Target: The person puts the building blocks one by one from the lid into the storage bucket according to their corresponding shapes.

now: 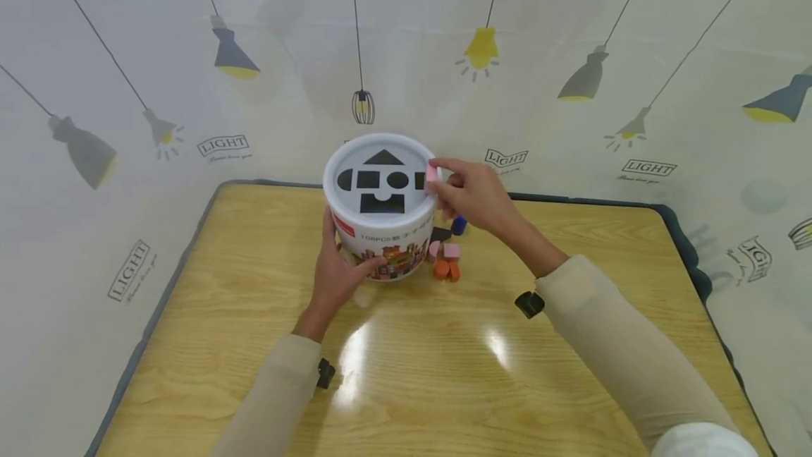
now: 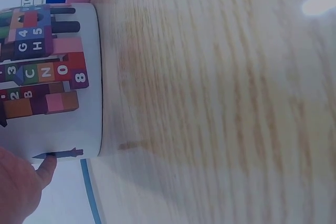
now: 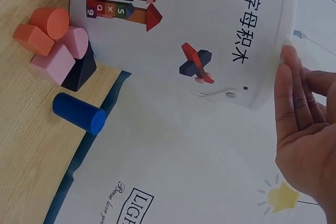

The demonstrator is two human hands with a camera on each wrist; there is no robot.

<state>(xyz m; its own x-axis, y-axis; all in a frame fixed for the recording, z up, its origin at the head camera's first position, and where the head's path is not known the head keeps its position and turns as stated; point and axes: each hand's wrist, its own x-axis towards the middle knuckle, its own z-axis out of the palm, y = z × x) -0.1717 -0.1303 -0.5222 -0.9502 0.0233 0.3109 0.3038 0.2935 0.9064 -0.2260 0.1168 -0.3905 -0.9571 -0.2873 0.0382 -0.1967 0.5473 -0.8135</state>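
A white bucket (image 1: 406, 235) with printed toy blocks on its side stands near the back of the table. Its lid (image 1: 355, 161) has dark cut-outs: a triangle, half circle, rectangles, circle and an arch shape. My left hand (image 1: 339, 273) grips the bucket's left side, thumb across the front; the left wrist view shows a digit of that hand (image 2: 21, 187) against the wall. At the lid's right rim, my right hand (image 1: 478, 196) pinches a pink block (image 1: 431, 178) between thumb and fingertips, beside a rectangular hole. In the right wrist view, that block is hidden behind the hand (image 3: 307, 124).
Right of the bucket's base lie loose blocks: a blue cylinder (image 3: 79, 113), a dark block (image 3: 81, 69), a pink cube (image 3: 52, 64), a pink rounded block (image 3: 75, 42) and orange blocks (image 3: 51, 22). A lamp-patterned sheet (image 1: 419, 41) rises behind the wooden table (image 1: 444, 386).
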